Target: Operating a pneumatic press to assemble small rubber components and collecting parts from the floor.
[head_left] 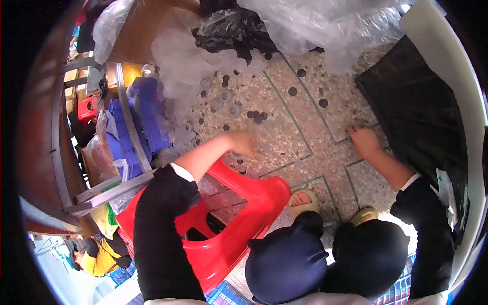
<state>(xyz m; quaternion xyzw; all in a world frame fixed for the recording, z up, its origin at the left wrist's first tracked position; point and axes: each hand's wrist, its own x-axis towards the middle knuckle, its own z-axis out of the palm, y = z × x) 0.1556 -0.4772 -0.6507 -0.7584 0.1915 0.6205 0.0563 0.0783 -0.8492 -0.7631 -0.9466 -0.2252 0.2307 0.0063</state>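
My left hand [243, 143] is low over the speckled floor, just above the red plastic stool [267, 195], which lies on its side. Motion smears its fingers, and I cannot tell whether they hold anything. My right hand [365, 142] is down by the floor beside the large black tray-like panel [417, 96]. Its fingers are curled in, hiding whatever may be in them. Between and beyond the hands, several small black discs [257, 116] lie scattered. Among them are pale translucent rings [234, 110], mostly towards the left.
Clear plastic bags [325, 25] and a black plastic bag [235, 31] are heaped at the far side. Blue-purple bins [147, 114] stand on a metal-framed rack [133, 119] at left. A person in yellow [101, 258] is at lower left.
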